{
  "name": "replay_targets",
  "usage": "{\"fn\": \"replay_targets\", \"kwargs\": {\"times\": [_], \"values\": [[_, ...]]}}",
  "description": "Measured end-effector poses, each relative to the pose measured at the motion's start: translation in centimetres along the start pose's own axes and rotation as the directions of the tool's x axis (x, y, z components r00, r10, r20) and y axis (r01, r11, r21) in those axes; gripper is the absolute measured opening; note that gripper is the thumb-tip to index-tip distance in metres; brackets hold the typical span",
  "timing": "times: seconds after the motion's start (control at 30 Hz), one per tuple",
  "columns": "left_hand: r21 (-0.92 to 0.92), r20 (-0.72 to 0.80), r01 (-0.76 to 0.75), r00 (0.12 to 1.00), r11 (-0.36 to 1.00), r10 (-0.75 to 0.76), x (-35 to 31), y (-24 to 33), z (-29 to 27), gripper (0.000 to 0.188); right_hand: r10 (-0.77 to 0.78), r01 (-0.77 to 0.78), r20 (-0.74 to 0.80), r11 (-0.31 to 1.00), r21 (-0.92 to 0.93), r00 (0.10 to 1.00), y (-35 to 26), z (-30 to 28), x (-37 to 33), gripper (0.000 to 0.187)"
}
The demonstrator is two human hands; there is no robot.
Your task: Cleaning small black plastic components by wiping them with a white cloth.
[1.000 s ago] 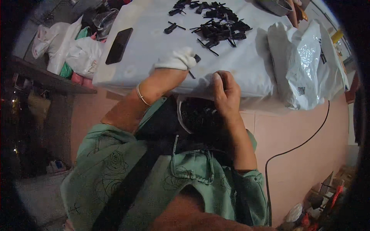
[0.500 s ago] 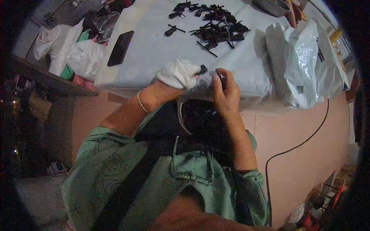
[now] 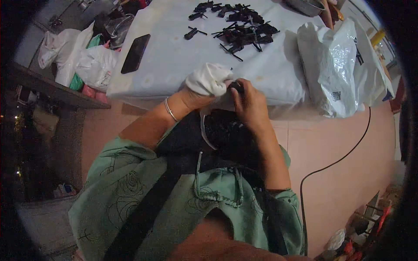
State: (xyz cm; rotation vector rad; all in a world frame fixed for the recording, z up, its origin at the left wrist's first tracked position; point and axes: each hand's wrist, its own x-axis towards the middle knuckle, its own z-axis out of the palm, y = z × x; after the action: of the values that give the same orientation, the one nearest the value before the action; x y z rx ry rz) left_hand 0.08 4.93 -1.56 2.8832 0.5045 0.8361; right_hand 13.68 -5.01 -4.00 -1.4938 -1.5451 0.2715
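Observation:
My left hand (image 3: 210,80), wrapped in a white cloth or glove, is closed at the table's near edge. My right hand (image 3: 249,96) meets it with thumb and fingers bent around a small black part (image 3: 236,86). Both hands grip this part; its exact shape is mostly hidden by the fingers. Farther back on the white-covered table lies a pile of small black parts with thin rods (image 3: 244,32). One similar black piece (image 3: 191,33) rests apart, to the left of the pile.
A dark phone (image 3: 136,53) lies on the table's left side. At its right stands a large white plastic bag (image 3: 333,71); a metal bowl (image 3: 307,6) is behind. Below my hands, a pale curved rim (image 3: 205,132) borders dark contents. A black cable (image 3: 333,166) crosses the floor.
My hands have come together: the left moved slightly right, the right moved left. The black part, which stuck out of the left hand, is now between both hands.

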Motion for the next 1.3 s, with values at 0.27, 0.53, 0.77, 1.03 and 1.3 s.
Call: {"fn": "replay_targets", "kwargs": {"times": [0.27, 0.53, 0.77, 1.03, 1.3], "values": [[-0.754, 0.632, 0.638, 0.642, -0.155, -0.433, -1.4, 1.4, -2.8, 0.022, -0.299, 0.278, 0.014, 0.902, 0.331, 0.954, -0.8, -1.9, -0.1, 0.026], [-0.809, 0.562, 0.582, 0.722, -0.086, -0.404, -1.4, 2.3, -1.7, 0.023, -0.063, 0.073, -0.038, 0.928, 0.365, 0.997, -2.3, -1.7, -0.7, 0.014], [-0.749, 0.443, 0.577, 0.801, 0.325, -0.402, -1.2, 4.6, -2.2, 0.027, 0.237, -0.17, -0.088, 0.866, 0.471, 0.967, -1.1, -0.1, -0.4, 0.016], [-0.71, 0.166, 0.43, 0.872, 0.558, -0.46, -1.1, 4.8, -1.6, 0.024, 0.13, -0.17, 0.123, 0.893, 0.417, 0.984, -0.5, 0.0, -0.8, 0.022], [-0.134, 0.178, 0.296, 0.946, 0.946, -0.271, -0.9, 5.0, -1.6, 0.026, 0.226, -0.227, 0.076, 0.78, 0.583, 0.971, -0.2, 2.0, -1.1, 0.025]]}}
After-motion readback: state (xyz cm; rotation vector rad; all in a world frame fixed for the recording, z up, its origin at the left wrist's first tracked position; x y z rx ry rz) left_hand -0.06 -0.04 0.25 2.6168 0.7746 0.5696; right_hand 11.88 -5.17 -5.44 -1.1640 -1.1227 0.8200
